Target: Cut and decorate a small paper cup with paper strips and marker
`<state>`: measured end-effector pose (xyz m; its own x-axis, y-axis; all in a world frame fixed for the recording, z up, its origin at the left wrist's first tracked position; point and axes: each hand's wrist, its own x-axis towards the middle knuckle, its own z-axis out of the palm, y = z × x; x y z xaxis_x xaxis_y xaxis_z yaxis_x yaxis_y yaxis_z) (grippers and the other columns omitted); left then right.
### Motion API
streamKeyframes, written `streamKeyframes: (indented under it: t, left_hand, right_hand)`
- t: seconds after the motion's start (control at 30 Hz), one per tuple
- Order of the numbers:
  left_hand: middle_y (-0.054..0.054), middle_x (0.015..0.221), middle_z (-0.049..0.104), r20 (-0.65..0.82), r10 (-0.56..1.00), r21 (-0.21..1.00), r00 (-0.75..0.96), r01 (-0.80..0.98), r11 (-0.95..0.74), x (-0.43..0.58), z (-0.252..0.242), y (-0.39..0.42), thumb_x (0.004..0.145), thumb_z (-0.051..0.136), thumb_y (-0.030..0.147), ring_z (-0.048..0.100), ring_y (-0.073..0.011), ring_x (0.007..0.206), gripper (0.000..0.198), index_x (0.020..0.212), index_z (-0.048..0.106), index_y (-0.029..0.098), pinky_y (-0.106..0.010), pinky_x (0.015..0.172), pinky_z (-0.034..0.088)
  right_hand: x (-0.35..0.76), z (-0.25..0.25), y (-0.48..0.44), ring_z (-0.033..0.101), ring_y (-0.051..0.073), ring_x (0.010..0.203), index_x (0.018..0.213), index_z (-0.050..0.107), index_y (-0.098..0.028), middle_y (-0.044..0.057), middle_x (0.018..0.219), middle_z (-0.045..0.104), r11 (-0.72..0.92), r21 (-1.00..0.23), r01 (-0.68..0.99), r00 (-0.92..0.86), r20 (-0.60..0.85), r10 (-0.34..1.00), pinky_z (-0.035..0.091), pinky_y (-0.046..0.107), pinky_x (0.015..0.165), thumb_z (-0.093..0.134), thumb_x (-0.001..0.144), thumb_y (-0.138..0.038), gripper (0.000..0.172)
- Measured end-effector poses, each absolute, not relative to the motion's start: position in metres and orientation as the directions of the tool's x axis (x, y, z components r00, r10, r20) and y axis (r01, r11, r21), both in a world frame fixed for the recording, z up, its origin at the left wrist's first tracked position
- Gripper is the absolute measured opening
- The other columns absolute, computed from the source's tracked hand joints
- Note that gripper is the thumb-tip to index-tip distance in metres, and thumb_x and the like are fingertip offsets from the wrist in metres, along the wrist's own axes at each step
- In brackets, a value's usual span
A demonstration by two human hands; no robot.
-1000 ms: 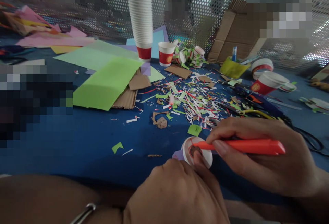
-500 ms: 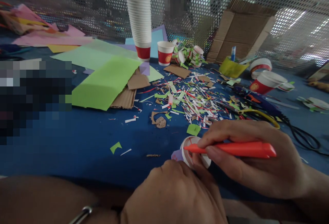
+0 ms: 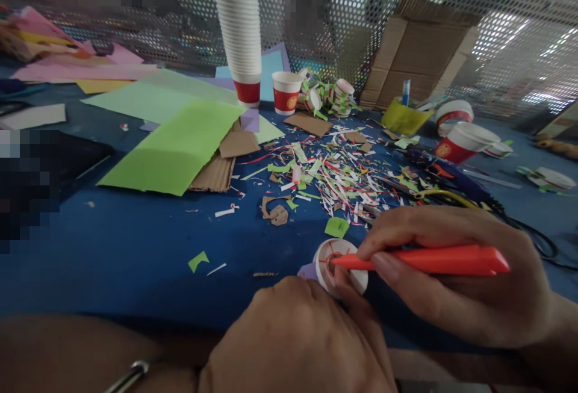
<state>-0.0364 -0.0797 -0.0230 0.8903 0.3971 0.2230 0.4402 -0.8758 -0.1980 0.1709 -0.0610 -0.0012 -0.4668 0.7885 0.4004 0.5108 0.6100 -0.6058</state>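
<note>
My right hand grips a red marker, its tip at the marked face of a small white paper disc, perhaps a cup base. Red lines show on that face. My left hand holds the disc from below, one finger lying against its face; the other fingers are mostly hidden behind the back of the hand. A piece of purple paper sticks out at the disc's left side. Just beyond the disc lies a green paper scrap.
Paper shreds cover the middle of the blue table. Behind stand a tall cup stack, a single cup and a yellow container. Green sheets lie left; a cup and yellow-handled scissors lie right.
The marker and my right hand have shifted a little to the right, with the tip now nearer the disc's centre. The whole view has slid slightly left.
</note>
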Motion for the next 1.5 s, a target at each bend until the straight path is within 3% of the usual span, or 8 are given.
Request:
streamKeyframes:
  t: [0.1, 0.17, 0.27, 0.4, 0.57, 0.77, 0.93, 1.5]
  left_hand:
    - [-0.001, 0.051, 0.064, 0.222, 0.366, -0.11, 0.904, 0.396, -0.911, -0.034, -0.013, -0.063, 0.087, 0.061, 0.014, 0.051, -0.0138, 0.038, 0.021, 0.1, 0.077, 0.015, -0.025, 0.04, 0.033]
    - [0.001, 0.045, 0.058, 0.163, 0.26, 0.049, 0.952, 0.255, -0.966, -0.034, -0.006, -0.049, 0.083, 0.069, 0.024, 0.038, -0.0108, 0.033, 0.011, 0.078, 0.075, 0.017, -0.025, 0.038, 0.027]
    - [0.005, 0.038, 0.049, -0.034, 0.307, 0.201, 0.951, 0.308, -0.93, -0.034, 0.007, -0.033, 0.086, 0.066, 0.028, 0.026, -0.0097, 0.03, 0.025, 0.062, 0.068, 0.023, -0.028, 0.043, 0.033]
    - [0.002, 0.051, 0.059, -0.126, 0.557, 0.257, 0.821, 0.57, -0.781, -0.035, 0.022, -0.026, 0.097, 0.048, 0.025, 0.044, -0.0118, 0.04, 0.039, 0.065, 0.07, 0.023, -0.028, 0.052, 0.039]
    - [0.002, 0.057, 0.065, -0.25, 0.58, 0.382, 0.775, 0.629, -0.677, -0.032, 0.031, -0.012, 0.091, 0.055, 0.024, 0.052, -0.0139, 0.046, 0.031, 0.068, 0.074, 0.026, -0.026, 0.05, 0.037]
    - [0.003, 0.053, 0.063, -0.209, 0.529, 0.45, 0.822, 0.561, -0.694, -0.033, 0.029, 0.0, 0.089, 0.053, 0.021, 0.051, -0.0117, 0.045, 0.029, 0.073, 0.077, 0.024, -0.023, 0.054, 0.042]
    - [0.002, 0.056, 0.065, -0.295, 0.538, 0.468, 0.79, 0.61, -0.639, -0.031, 0.031, 0.001, 0.086, 0.053, 0.02, 0.052, -0.0114, 0.047, 0.028, 0.071, 0.075, 0.025, -0.021, 0.051, 0.04]
    - [0.0, 0.064, 0.067, -0.37, 0.532, 0.503, 0.761, 0.646, -0.574, -0.029, 0.036, 0.001, 0.086, 0.055, 0.028, 0.056, -0.0149, 0.055, 0.025, 0.072, 0.076, 0.026, -0.025, 0.053, 0.039]
  right_hand:
    - [0.172, 0.001, -0.061, 0.072, 0.014, 0.061, 0.083, 0.066, -0.023, -0.001, 0.075, 0.076, 0.605, -0.601, 0.523, -0.44, 0.418, 0.795, 0.054, 0.022, 0.052, 0.066, 0.085, -0.012, 0.012]
    - [0.173, 0.002, -0.061, 0.071, 0.014, 0.06, 0.084, 0.066, -0.025, -0.001, 0.075, 0.076, 0.593, -0.597, 0.541, -0.427, 0.413, 0.805, 0.053, 0.024, 0.05, 0.066, 0.086, -0.012, 0.013]
    - [0.176, 0.002, -0.061, 0.069, 0.015, 0.058, 0.084, 0.066, -0.026, -0.001, 0.074, 0.075, 0.571, -0.59, 0.571, -0.388, 0.418, 0.821, 0.051, 0.025, 0.048, 0.067, 0.085, -0.014, 0.012]
    - [0.179, 0.001, -0.062, 0.063, 0.012, 0.054, 0.08, 0.066, -0.025, -0.002, 0.069, 0.072, 0.563, -0.589, 0.58, -0.383, 0.412, 0.826, 0.047, 0.024, 0.047, 0.064, 0.085, -0.014, 0.013]
    - [0.176, 0.001, -0.064, 0.06, 0.009, 0.052, 0.077, 0.065, -0.022, -0.002, 0.067, 0.07, 0.543, -0.67, 0.506, -0.44, 0.342, 0.831, 0.043, 0.02, 0.044, 0.064, 0.087, -0.014, 0.014]
    - [0.172, 0.002, -0.068, 0.063, 0.006, 0.056, 0.081, 0.068, -0.021, -0.005, 0.072, 0.072, 0.494, -0.747, 0.444, -0.485, 0.263, 0.834, 0.046, 0.015, 0.051, 0.067, 0.079, -0.007, 0.014]
    - [0.171, 0.003, -0.068, 0.064, 0.005, 0.058, 0.084, 0.07, -0.021, -0.006, 0.074, 0.072, 0.484, -0.765, 0.425, -0.494, 0.252, 0.832, 0.047, 0.014, 0.054, 0.069, 0.078, -0.002, 0.02]
    - [0.173, 0.003, -0.065, 0.062, 0.005, 0.056, 0.081, 0.068, -0.019, -0.004, 0.071, 0.071, 0.482, -0.759, 0.438, -0.507, 0.235, 0.83, 0.047, 0.014, 0.053, 0.069, 0.086, -0.014, 0.007]
